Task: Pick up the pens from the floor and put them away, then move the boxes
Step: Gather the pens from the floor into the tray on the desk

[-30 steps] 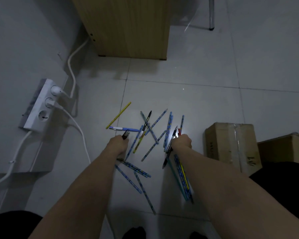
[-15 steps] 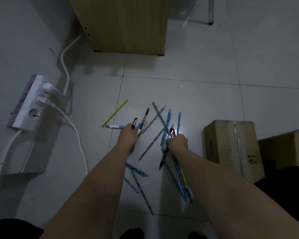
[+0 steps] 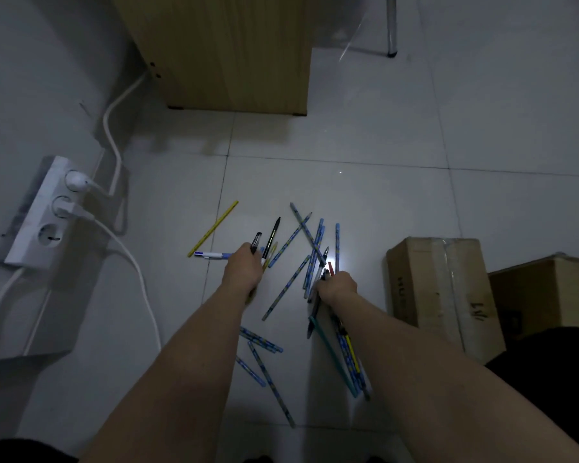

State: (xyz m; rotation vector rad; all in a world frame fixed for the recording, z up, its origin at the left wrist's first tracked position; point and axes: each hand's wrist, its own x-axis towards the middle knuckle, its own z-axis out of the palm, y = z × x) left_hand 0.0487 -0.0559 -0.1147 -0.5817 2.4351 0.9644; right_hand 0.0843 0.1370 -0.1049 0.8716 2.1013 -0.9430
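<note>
Basically mid-gather: left hand (image 3: 244, 269) grip is closed on a black pen (image 3: 255, 242); right hand (image 3: 338, 286) clamps a bundle of pens (image 3: 343, 342). Best to sweep loose pens (image 3: 293, 262) parallel before lifting. Boxes (image 3: 438, 295) sit right, untouched. Dim tiled floor (image 3: 365, 128), power strip (image 3: 44, 212) at the wall, wooden cabinet (image 3: 228, 51) ahead.

Grey tiled floor (image 3: 365, 128) with dark grout lines. At 12 o'clock, a wooden cabinet (image 3: 228, 51); at 1 o'clock, a metal leg (image 3: 391, 26). At 9 o'clock, a white power strip (image 3: 39, 212) lies against the wall (image 3: 30, 78), two plugs (image 3: 76, 193) inserted, third socket free. White cables (image 3: 114, 128) run toward the cabinet and toward 7 o'clock.
</note>
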